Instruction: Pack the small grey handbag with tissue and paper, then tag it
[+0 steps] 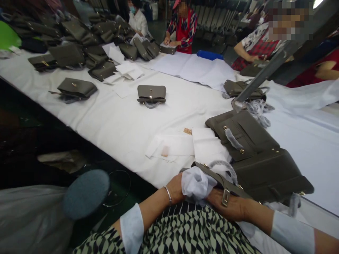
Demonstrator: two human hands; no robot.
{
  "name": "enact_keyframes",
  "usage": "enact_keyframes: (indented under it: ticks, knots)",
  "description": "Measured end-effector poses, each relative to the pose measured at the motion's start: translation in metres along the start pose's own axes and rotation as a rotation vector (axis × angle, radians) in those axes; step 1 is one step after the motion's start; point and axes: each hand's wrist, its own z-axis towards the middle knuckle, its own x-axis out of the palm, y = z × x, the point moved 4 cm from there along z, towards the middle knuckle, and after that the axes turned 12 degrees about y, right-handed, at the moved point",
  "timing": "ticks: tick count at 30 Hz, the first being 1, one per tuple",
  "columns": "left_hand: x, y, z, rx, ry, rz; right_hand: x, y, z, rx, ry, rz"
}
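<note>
My left hand [177, 188] is closed around a wad of white tissue paper [197, 184] at the near edge of the table. My right hand [230, 206] lies just beside it, under a grey strap with a metal buckle [225, 197]; its fingers are hidden by the paper and strap. The strap belongs to a grey-brown leather handbag [262, 165] lying open on its side in front of me, with gold studs and a wrapped handle. Flat white paper sheets [185, 144] lie to the bag's left.
A long table with a white cover [119, 120] runs away from me. Single grey handbags [151, 94] [77, 87] lie on it, with a heap of bags [87, 38] at the far left. Other people work at the far end. A round stool [86, 193] stands at my left.
</note>
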Motion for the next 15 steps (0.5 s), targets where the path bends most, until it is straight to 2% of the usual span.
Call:
enact_keyframes:
  ticks: [5,11,15]
  knots:
    - [0.002,-0.008,-0.002,0.082,0.048,0.125,-0.023,-0.025,0.007,0.103,0.049,0.109]
    - [0.009,-0.009,0.002,0.139,0.067,0.144,-0.042,-0.007,0.010,0.059,0.036,0.174]
    - [0.010,-0.009,0.003,0.190,0.023,0.185,-0.031,0.001,0.018,-0.019,0.056,0.031]
